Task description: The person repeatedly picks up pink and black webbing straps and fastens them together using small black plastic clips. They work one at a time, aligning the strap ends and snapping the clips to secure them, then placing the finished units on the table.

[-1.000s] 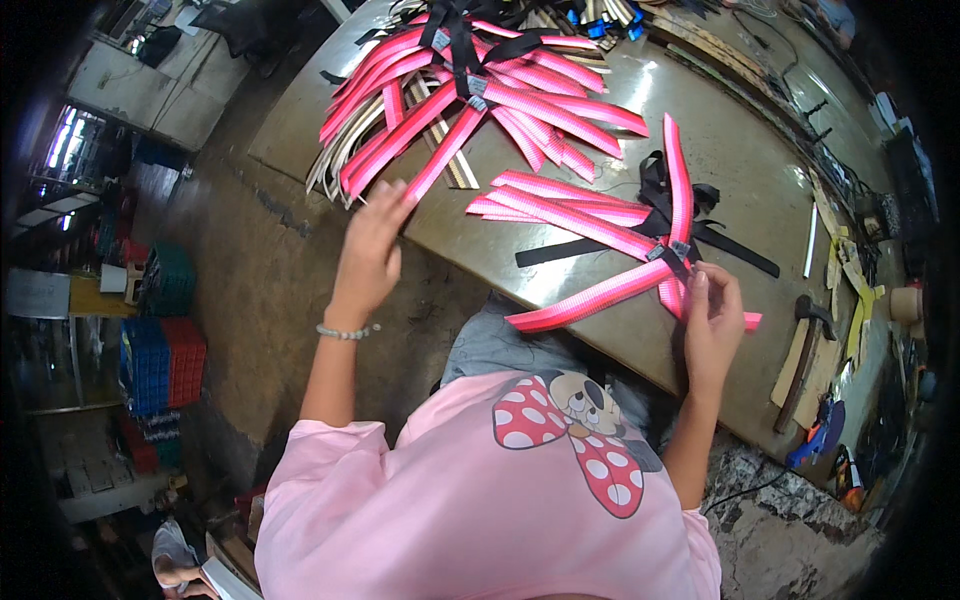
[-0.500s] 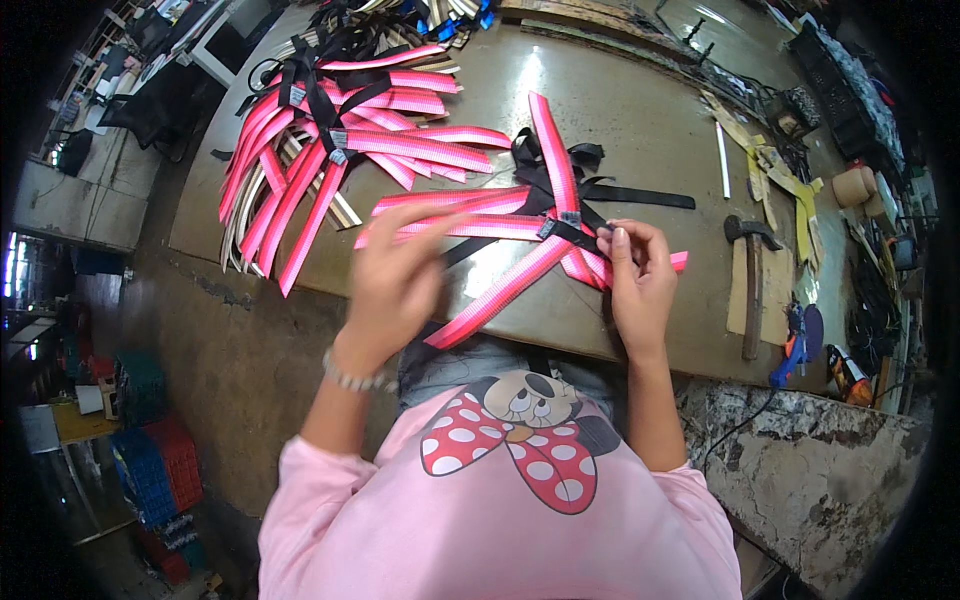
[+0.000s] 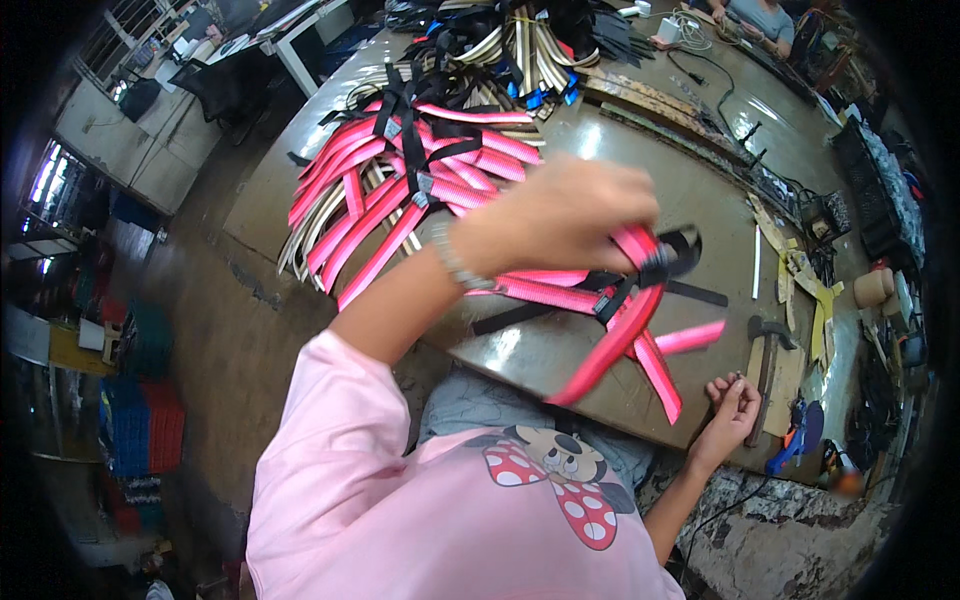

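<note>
My left hand (image 3: 565, 212), blurred by motion, reaches across the table with closed fingers on a pink webbing strap (image 3: 612, 340). That strap hangs in a curve, with a black loop (image 3: 680, 252) at its upper part. Below it, more pink straps (image 3: 555, 294) lie crossed on the table, joined by black bands. My right hand (image 3: 730, 420) is near the table's front edge beside the hammer (image 3: 766, 375). Its thumb and fingers are pinched together; whatever lies between the tips is too small to name.
A large pile of pink straps (image 3: 385, 235) with black bands lies at the left, and beige strap bundles (image 3: 520, 55) at the back. Yellow strips (image 3: 820, 300) and a blue-handled tool (image 3: 797, 440) lie right. Another person (image 3: 765, 22) sits at the far right.
My left hand has swung right and now grips a pink strap lifted off the crossed ones. The right hand has left the straps and moved right toward the hammer. The view has shifted.
</note>
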Motion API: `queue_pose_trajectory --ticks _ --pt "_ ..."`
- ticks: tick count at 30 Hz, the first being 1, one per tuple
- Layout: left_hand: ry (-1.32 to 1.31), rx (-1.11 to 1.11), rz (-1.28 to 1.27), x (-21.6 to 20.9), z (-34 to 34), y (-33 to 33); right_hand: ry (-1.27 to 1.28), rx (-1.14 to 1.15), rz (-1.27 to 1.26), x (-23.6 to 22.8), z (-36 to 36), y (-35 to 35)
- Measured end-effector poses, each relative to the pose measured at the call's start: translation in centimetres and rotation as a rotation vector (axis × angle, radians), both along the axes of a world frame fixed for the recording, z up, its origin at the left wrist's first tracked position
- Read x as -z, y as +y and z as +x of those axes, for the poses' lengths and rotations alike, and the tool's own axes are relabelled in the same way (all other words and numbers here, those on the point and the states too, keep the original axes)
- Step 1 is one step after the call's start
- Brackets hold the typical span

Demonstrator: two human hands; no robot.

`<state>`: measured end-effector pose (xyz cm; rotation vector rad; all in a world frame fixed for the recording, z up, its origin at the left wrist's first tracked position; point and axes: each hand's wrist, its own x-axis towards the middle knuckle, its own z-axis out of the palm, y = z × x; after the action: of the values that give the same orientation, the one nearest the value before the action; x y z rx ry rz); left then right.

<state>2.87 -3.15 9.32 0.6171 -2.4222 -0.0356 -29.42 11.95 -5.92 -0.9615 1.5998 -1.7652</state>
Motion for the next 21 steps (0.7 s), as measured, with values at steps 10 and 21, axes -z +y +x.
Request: queue_pose_trajectory --ticks 10,21 --pt "-0.154 -1.228 0.082 3.7 13.1 2.7 0.015 -0.023 0.027 -0.4 0.7 -0.2" --pt "-0.080 -1.274 0.123 8.8 14.7 1.5 0.053 -0.092 0.032 -0.5 0.7 -0.2"
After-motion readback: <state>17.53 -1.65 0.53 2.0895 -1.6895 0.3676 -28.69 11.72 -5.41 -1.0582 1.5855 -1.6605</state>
